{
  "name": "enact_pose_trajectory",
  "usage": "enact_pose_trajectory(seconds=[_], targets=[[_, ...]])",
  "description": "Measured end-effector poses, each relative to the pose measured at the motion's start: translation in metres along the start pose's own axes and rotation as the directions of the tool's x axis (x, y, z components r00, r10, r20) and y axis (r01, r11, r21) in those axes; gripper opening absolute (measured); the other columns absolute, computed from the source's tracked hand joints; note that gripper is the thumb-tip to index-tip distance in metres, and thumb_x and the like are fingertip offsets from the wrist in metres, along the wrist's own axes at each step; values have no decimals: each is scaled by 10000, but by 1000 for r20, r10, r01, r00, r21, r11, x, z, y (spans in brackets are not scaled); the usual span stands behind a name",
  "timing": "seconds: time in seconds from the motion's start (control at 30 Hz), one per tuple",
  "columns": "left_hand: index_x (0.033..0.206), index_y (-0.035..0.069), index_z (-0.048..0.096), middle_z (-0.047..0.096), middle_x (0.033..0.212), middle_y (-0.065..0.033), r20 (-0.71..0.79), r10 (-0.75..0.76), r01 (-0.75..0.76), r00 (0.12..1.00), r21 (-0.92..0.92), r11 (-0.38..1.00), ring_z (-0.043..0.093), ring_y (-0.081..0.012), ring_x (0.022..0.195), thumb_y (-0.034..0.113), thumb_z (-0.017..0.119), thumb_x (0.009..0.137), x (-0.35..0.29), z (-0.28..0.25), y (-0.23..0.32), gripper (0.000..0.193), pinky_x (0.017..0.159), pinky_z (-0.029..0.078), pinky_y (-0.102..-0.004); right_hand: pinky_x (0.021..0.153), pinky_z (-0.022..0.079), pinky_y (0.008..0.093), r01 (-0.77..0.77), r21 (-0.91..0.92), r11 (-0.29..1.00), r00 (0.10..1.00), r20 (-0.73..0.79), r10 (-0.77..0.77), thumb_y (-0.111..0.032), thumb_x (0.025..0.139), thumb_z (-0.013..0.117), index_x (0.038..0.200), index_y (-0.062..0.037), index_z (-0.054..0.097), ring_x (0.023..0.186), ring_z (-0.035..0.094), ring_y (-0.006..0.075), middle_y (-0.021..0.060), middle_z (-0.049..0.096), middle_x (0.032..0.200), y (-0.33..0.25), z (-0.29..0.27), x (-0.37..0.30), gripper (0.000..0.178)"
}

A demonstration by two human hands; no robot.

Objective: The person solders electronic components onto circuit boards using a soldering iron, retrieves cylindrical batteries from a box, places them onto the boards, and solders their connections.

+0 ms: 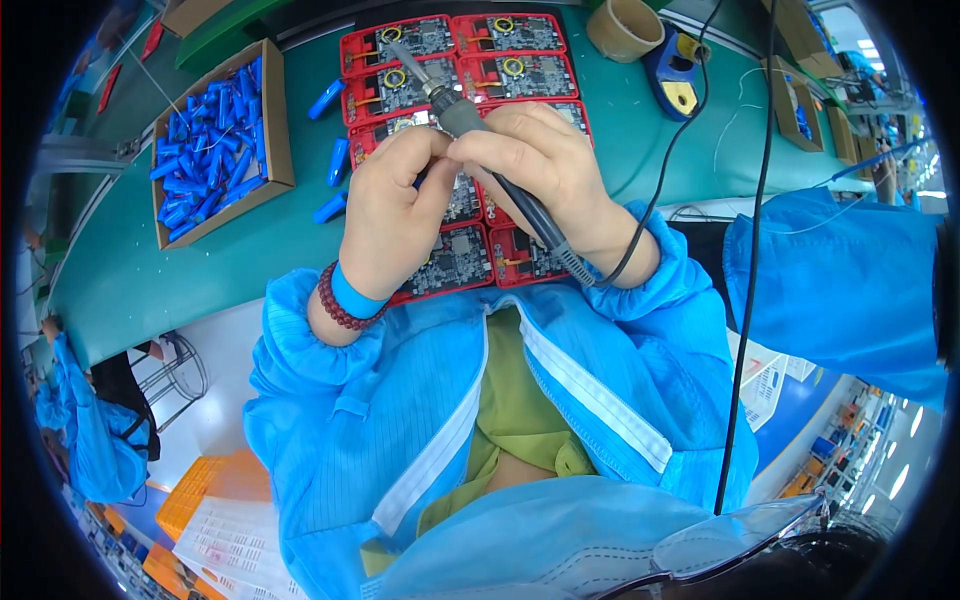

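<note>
My right hand holds a soldering iron, its dark handle lying under the fingers and its metal tip slanting up to the far left. The closed fingers of my left hand meet the right fingertips above the boards. Whatever is pinched there is hidden or too small to name. Under both hands lie several red cases in two columns, each with a dark circuit board inside. Yellow rings sit on the far boards. A blue band and dark red beads circle my left wrist.
On the left, a cardboard box holds many blue cylindrical parts; a few more lie beside the cases. A tan pot and a blue soldering stand are at the far right. Black cables hang down on the right.
</note>
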State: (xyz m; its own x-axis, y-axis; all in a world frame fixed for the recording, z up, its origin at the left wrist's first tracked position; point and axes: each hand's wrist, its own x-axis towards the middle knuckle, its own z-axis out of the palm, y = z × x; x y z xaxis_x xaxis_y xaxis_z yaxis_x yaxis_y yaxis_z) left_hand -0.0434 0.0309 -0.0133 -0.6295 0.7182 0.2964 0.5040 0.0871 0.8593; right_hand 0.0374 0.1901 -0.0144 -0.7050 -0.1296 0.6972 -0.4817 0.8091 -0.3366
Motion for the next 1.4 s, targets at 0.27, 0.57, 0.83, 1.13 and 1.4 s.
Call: enact_pose_trajectory(seconds=[0.27,0.57,0.83,1.13,1.4], targets=[[840,-8,572,586,784,-146,-32,75,-75,997,-5,997,579,-304,696,0,574,804,6,7,1,37,608,456,-353,605,482,353,-96,152,984,985,-126,116,27,702,674,1034,-105,575,694,611,273,85,610,798,1,5,-1,370],[851,-3,572,560,771,-155,63,131,-136,989,88,987,562,-319,695,-25,562,803,12,6,5,54,603,443,-374,631,467,358,-121,78,990,987,116,112,-59,701,655,1054,-112,578,737,584,275,95,580,836,3,-20,-2,365],[860,4,549,537,755,-53,-336,57,-41,940,53,998,514,-120,696,59,541,892,38,-41,-24,64,618,424,-255,687,470,282,-252,-281,926,899,-423,116,80,790,584,989,-47,577,746,597,199,85,601,872,71,-91,12,235],[854,0,551,522,700,-50,-353,2,39,936,109,993,486,-107,618,100,535,904,83,-60,-68,113,546,400,-254,714,460,327,-397,-434,809,897,-369,243,-75,850,566,1106,-92,560,796,594,238,144,597,854,197,-161,88,256],[807,19,551,555,698,-159,-273,44,36,961,282,959,570,-290,652,109,554,857,119,-60,-116,104,586,446,-361,652,415,235,-336,137,932,713,-609,347,-197,919,551,988,13,595,702,521,106,59,573,755,139,-128,81,226]])
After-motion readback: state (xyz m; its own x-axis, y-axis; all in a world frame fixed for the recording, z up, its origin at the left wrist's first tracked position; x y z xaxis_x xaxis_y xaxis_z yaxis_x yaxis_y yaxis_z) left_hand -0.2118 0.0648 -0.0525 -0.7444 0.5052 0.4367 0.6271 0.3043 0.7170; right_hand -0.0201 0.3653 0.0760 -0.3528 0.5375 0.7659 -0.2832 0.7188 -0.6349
